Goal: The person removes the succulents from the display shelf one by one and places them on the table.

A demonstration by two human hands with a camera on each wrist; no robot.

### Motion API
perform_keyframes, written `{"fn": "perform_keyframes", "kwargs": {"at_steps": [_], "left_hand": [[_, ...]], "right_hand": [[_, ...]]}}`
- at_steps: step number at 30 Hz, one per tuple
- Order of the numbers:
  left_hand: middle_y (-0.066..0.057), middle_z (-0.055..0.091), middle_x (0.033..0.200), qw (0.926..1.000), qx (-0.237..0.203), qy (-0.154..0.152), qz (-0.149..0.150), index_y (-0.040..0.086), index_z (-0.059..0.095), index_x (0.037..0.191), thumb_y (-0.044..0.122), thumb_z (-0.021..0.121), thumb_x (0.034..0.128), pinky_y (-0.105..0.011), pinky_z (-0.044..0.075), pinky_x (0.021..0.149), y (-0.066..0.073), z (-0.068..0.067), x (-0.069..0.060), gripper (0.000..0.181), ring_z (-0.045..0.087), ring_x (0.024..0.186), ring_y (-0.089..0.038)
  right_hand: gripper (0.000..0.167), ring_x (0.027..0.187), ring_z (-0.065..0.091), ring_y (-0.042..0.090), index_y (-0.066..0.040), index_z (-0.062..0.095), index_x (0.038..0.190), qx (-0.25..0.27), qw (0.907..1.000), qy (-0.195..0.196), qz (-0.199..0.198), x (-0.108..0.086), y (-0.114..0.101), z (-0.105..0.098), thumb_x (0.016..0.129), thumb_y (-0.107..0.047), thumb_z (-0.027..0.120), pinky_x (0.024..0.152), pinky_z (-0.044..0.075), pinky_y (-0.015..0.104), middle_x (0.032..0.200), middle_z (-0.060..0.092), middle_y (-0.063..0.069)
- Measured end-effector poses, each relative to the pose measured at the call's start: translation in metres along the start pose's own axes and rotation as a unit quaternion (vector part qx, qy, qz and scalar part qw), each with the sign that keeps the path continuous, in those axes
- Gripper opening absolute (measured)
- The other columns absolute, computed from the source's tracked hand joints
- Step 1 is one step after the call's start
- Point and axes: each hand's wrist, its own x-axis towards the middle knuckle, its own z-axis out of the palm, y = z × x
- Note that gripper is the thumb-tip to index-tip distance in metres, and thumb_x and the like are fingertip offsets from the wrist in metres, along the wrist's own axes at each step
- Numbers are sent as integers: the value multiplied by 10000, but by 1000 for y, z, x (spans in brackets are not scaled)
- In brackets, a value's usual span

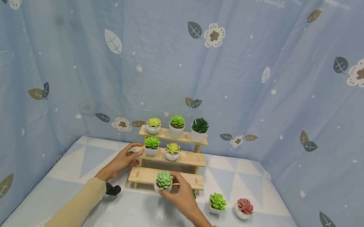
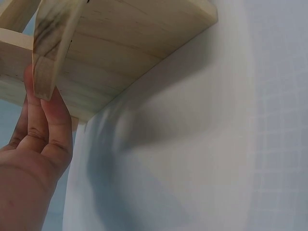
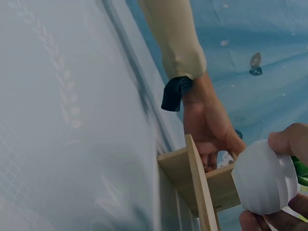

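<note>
A three-step wooden plant stand stands at the back of the table. My left hand holds its left side at the middle step; in the left wrist view, the fingers lie against a wooden upright. My right hand grips a pale green succulent by its round white pot, upright at the front edge of the bottom step. Whether the pot touches that board I cannot tell. On the middle step are a bright green succulent and a yellow-green one.
The top step bears a yellow-green succulent, a green one and a dark green one. On the table to the right are a green succulent and a red one. A patterned blue curtain surrounds the table.
</note>
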Motion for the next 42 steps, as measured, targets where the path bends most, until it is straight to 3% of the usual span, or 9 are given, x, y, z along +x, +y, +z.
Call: {"fn": "perform_keyframes", "kwargs": {"at_steps": [6,11,26,35,42], "left_hand": [[-216,576,1203,10000,-15,-6,17,307,431,1510,452,656,1012,-453,542,855,0,0,2,565,623,1005,-401],[-210,577,1189,10000,-2,-28,44,309,431,1509,461,660,1007,-455,543,856,1,1,1,572,623,1000,-399],[-208,579,1190,10000,2,-16,34,312,428,1512,484,662,999,-443,543,852,0,0,1,590,629,982,-377],[-203,570,1198,10000,0,11,25,304,414,1519,463,644,1016,-445,544,857,1,1,-1,575,622,997,-389],[-187,575,1200,10000,-3,16,35,292,400,1534,445,643,1022,-443,547,848,1,0,-1,587,622,1000,-402]], "right_hand": [[589,978,678,178,-176,604,1353,150,9999,-6,-57,-2,4,5,844,-281,881,827,561,288,1147,634,45],[599,1024,656,157,-169,603,1352,28,9999,1,-97,-4,7,9,840,-307,882,881,548,284,1140,637,15],[617,1042,646,121,-141,597,1362,31,9998,-191,85,-10,15,25,839,-309,878,881,544,238,1138,643,-25],[608,1072,633,227,-109,604,1351,-77,9999,-152,-14,-13,24,30,842,-292,880,877,552,261,1139,640,13],[631,1030,638,164,-118,600,1361,-216,9996,-159,125,-12,33,33,838,-330,882,845,549,239,1121,642,-4]]}}
